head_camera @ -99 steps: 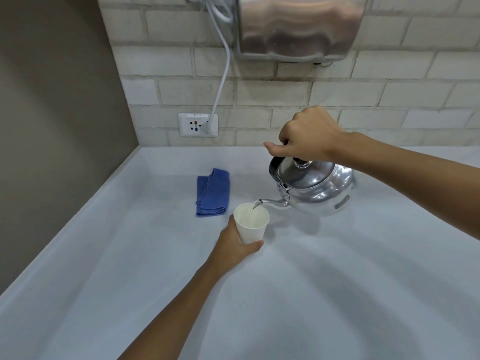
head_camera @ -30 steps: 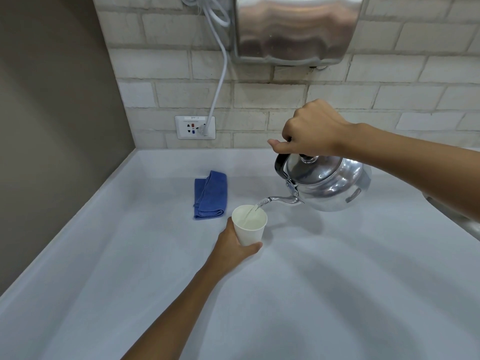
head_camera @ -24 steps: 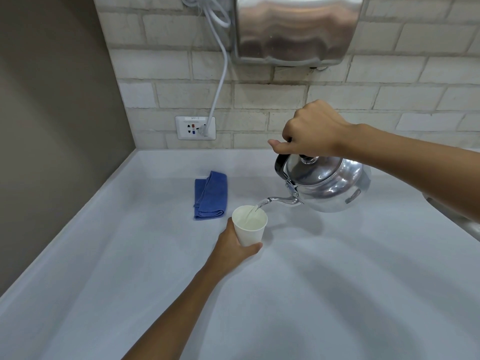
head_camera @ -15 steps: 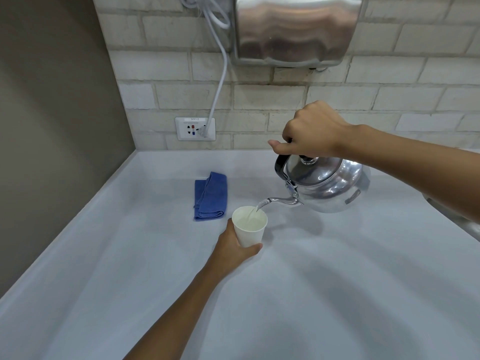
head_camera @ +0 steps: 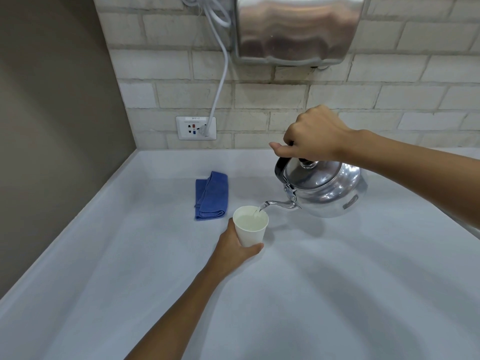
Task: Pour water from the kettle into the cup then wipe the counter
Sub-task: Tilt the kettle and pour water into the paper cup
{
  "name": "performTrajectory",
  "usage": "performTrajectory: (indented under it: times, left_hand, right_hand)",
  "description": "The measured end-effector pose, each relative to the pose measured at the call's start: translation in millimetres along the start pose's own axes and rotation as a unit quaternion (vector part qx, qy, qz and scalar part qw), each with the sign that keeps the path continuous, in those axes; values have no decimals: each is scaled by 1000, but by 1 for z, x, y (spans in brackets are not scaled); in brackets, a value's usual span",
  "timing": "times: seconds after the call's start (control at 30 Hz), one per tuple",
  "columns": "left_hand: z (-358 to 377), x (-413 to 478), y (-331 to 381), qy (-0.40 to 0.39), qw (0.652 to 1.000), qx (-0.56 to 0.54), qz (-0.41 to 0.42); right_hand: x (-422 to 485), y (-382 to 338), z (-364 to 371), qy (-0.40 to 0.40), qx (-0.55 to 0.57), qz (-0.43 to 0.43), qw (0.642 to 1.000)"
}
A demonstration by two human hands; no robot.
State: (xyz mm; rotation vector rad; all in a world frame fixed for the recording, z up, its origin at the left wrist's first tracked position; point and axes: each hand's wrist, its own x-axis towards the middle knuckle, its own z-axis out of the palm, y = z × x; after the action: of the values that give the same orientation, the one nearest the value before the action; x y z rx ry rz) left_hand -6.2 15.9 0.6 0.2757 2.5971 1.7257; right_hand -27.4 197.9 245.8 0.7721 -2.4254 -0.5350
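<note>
A shiny metal kettle [head_camera: 327,189] hangs tilted above the white counter [head_camera: 337,281], its black handle gripped from above by my right hand [head_camera: 311,137]. Its thin spout [head_camera: 275,203] points left over the rim of a white paper cup [head_camera: 250,227], and a thin stream of water runs from it into the cup. The cup stands on the counter and holds water close to its rim. My left hand [head_camera: 233,249] wraps around its lower left side. A folded blue cloth [head_camera: 211,195] lies on the counter just behind and left of the cup.
A steel hand dryer [head_camera: 296,27] hangs on the brick wall above, and its white cord [head_camera: 220,81] runs down to a wall socket [head_camera: 196,127]. A dark side wall [head_camera: 52,126] bounds the counter on the left. A sink edge [head_camera: 467,229] shows at the far right.
The water in the cup has risen over the last seconds. Kettle, cup and both hands have stayed almost in place in the last second.
</note>
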Motion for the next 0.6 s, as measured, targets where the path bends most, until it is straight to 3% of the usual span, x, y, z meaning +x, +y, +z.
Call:
performTrajectory:
  times: [0.3,0.6]
  left_hand:
    - [0,0,0,0,1000,2,-5]
    - [-1,-1,0,-8,1000,2,-1]
  right_hand:
    - [-2,-1,6,7,21,13,1000]
    - [-12,7,31,21,88,86,992]
